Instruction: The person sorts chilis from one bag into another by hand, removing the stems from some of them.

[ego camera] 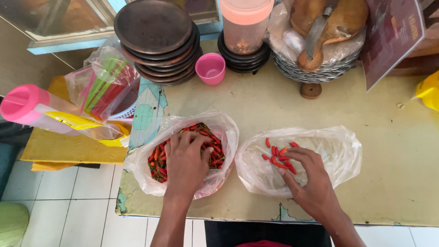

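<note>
Left hand [185, 162] spread open, palm down in full bag of red chillies [157, 164], right hand [311, 180] loosely open — fingertips touching few chillies [279, 158] in second clear bag [338, 155], pale surface [274, 110]

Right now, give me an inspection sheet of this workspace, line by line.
Surface: worn pale table, covering chipped at the front edge.
Job's things: full bag of chilies on the left; flatter bag on the right with a few red chilies.
Clutter: stack of brown plates, pink cup, lidded jar, wrapped straws, pink-capped bottle.
Grippers: left hand down in the full bag, grip hidden; right hand with fingertips on the few chilies.
Cables: nothing seen.
Surroundings: white tiled floor, yellow board beside the table.
</note>
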